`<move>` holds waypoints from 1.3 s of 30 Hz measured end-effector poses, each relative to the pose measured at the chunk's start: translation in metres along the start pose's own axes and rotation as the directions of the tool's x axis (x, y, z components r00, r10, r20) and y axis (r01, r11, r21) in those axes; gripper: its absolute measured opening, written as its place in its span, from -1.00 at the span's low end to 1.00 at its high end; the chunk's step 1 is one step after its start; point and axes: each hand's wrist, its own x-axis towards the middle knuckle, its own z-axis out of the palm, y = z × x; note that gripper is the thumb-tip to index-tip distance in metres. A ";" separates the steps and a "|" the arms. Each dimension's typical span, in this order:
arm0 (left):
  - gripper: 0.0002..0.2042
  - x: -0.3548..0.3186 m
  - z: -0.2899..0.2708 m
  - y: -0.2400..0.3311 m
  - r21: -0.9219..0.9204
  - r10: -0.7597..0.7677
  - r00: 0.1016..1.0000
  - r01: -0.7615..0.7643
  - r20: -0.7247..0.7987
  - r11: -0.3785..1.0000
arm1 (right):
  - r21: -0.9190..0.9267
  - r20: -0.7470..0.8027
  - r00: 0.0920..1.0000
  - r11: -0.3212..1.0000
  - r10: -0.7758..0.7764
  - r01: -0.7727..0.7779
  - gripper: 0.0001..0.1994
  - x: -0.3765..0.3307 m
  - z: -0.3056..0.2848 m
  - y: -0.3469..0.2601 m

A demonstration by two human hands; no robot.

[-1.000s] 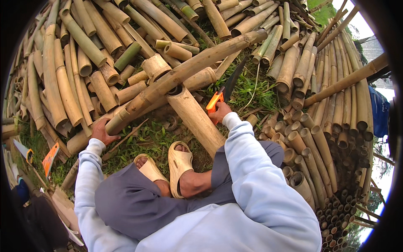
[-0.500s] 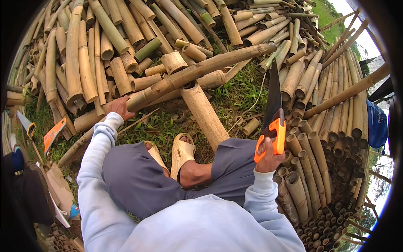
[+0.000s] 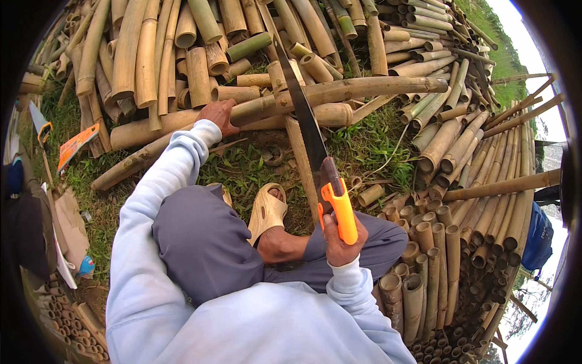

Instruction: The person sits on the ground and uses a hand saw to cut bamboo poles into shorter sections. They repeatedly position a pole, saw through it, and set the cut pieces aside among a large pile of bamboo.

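- Both hands are closed: the left (image 3: 217, 116) wraps the pole's left end, fingers partly hidden; the right (image 3: 344, 239) grips the saw by its handle.
- A heap of cut bamboo (image 3: 145, 54), tan with a few green lengths, fills the ground ahead.
- A stack (image 3: 439, 267) of shorter tubes, many with their hollow ends facing up, stands to the right, near the right knee.
- A thick log (image 3: 148, 132) of tan bamboo lies crosswise in front of the heap.
- The pole (image 3: 370, 88) lies over the log, slanting up to the right; it is brownish tan, blotched darker, gently bent and ringed by joints.
- A pale post (image 3: 302, 167) runs from the log toward the right knee, partly covered by the blade.
- The saw (image 3: 308, 124) has a long, dark, tapering blade and a bright orange handle with a brown part where they join. The blade points away, crossing over the pole in view; whether it touches cannot be told.
- A cream sandal (image 3: 267, 209) shows below the log, on grassy ground.
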 end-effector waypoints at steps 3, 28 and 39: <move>-0.42 -0.002 0.004 0.001 -0.027 -0.005 0.999 0.004 -0.048 1.000 | -0.050 0.040 0.998 0.997 -0.056 0.058 -0.78 0.006 0.024 0.009; -0.48 -0.006 -0.005 0.009 0.053 -0.076 0.997 0.076 -0.006 0.996 | -0.300 0.178 0.975 0.936 -0.134 0.184 -0.80 -0.032 0.005 0.007; -0.51 -0.011 -0.006 0.005 0.091 -0.050 0.997 0.055 -0.057 0.994 | -0.241 0.210 0.978 0.970 0.018 0.034 -0.90 0.011 0.032 0.030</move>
